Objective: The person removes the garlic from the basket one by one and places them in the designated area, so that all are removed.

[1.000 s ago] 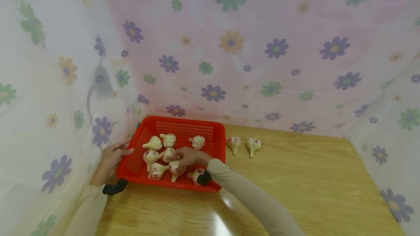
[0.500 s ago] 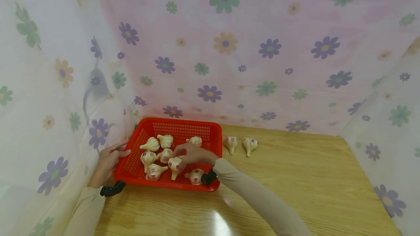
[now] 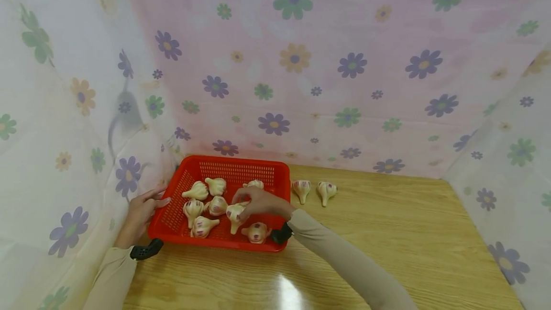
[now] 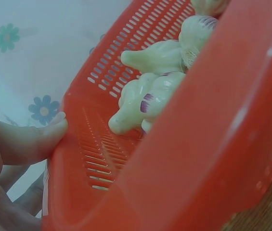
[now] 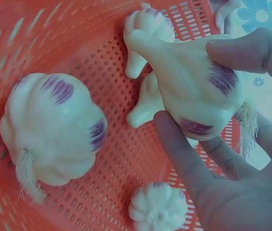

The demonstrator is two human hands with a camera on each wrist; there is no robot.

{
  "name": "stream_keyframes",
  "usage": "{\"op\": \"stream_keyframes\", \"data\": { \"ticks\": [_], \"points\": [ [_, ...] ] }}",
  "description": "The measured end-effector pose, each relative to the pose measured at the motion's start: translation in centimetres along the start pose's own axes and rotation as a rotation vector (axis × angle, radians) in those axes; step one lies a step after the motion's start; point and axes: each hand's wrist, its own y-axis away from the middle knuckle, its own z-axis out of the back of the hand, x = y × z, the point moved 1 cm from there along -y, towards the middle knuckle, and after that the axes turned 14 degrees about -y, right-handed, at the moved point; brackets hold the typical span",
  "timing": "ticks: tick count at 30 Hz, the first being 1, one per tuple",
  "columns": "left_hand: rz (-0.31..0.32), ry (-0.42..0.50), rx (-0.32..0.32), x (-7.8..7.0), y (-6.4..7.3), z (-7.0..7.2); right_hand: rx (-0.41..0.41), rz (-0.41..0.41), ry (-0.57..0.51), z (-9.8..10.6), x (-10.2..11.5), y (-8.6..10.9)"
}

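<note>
My right hand (image 3: 263,203) is over the red plastic basket (image 3: 232,242), pinching a garlic bulb (image 5: 193,86) between thumb and fingers. This bulb is cream with purple streaks and a tuft of pale roots. Below it in the basket lie several similar bulbs, including one garlic bulb (image 5: 54,127) near the front right corner. At the basket's left end, my left hand (image 3: 139,212) grips the rim. Its thumb (image 4: 32,142) lies over the edge, with the other fingers on the outside, partly hidden.
Two more garlic bulbs, a nearer-basket bulb (image 3: 302,190) and a farther bulb (image 3: 327,192), lie on the wooden table (image 3: 387,233) right of the basket. Flower-patterned cloth (image 3: 318,51) stands behind and at both sides, close to the left arm.
The right hand, holding the bulb, has shifted slightly right inside the basket, away from the left bulbs. The left hand keeps its grip on the rim. The head view has turned slightly.
</note>
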Motion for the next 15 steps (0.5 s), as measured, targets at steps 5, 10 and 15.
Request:
{"op": "stream_keyframes", "data": {
  "ticks": [5,10,15],
  "points": [
    [0.008,0.022,0.006,0.0,-0.2,-0.1,-0.007,0.013,0.020,0.5,0.3,0.8],
    [0.013,0.012,0.003,0.1,-0.1,-0.1,-0.029,-0.008,0.053,1.1,0.7,1.9],
    [-0.001,-0.007,0.008,0.2,0.0,0.0,-0.041,0.011,0.076,1.9,1.0,2.7]
  ]
}}
